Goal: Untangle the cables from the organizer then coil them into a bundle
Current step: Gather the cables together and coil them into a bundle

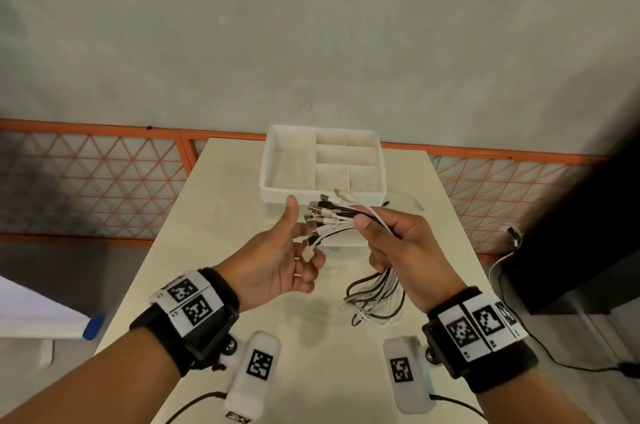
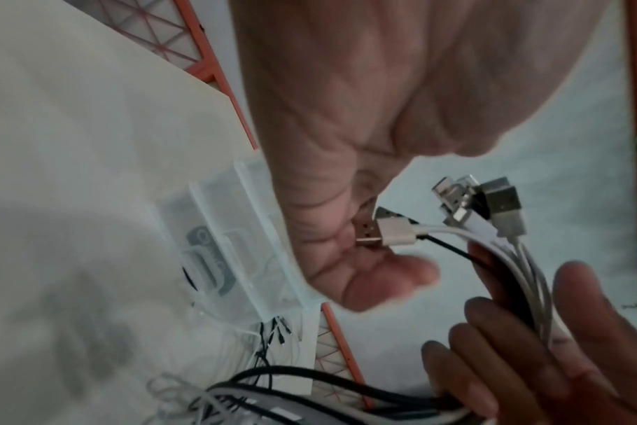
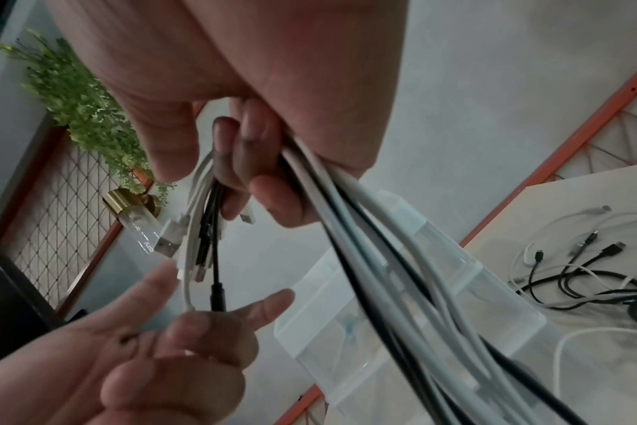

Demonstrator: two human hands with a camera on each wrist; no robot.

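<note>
My right hand (image 1: 391, 240) grips a bunch of black and white cables (image 1: 346, 215) in its fist above the table. Their USB plug ends (image 2: 484, 201) stick out to the left. The rest of the bunch hangs below the fist in loops (image 1: 377, 299) down to the tabletop. My left hand (image 1: 287, 250) is held open with the thumb up, its palm against the plug ends and its fingers loosely bent under a white plug (image 2: 397, 233). The white compartment organizer (image 1: 266, 160) stands behind the hands and looks empty.
More loose cables (image 3: 582, 273) lie on the cream table (image 1: 225, 181) to the right of the organizer. An orange lattice fence (image 1: 104, 181) runs behind the table. A black object (image 1: 571, 250) stands at the right, and a green plant (image 3: 84, 100) hangs nearby.
</note>
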